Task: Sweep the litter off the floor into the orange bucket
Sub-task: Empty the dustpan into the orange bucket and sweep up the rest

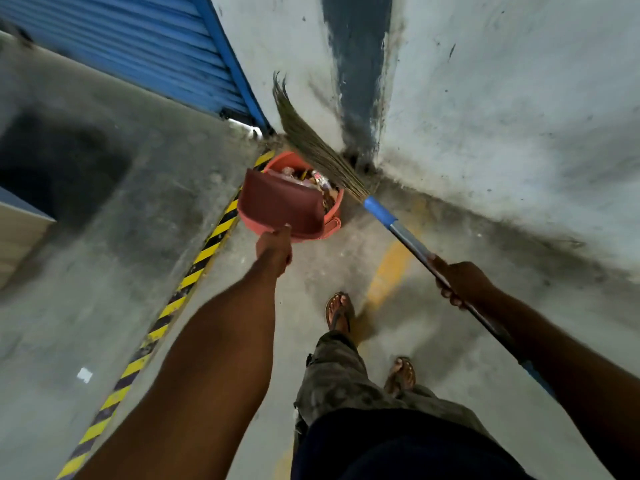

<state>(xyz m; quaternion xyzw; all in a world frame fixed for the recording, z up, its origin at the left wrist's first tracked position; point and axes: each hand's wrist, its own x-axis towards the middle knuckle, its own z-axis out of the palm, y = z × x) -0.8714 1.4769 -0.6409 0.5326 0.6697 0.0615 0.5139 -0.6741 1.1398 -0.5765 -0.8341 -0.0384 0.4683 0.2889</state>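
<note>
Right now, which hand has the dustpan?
The left hand: it grips the dustpan over the bucket. The right hand holds the broom handle.

Orange bucket (335, 209) upright by the wall corner (360, 157), mixed litter (313, 178) heaped inside

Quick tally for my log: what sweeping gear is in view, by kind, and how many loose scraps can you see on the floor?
Broom: 1, gripped by the right hand
Dustpan: 1, held by the left hand over the bucket
Orange bucket: 1
White scrap: 1
Total: 4
</note>
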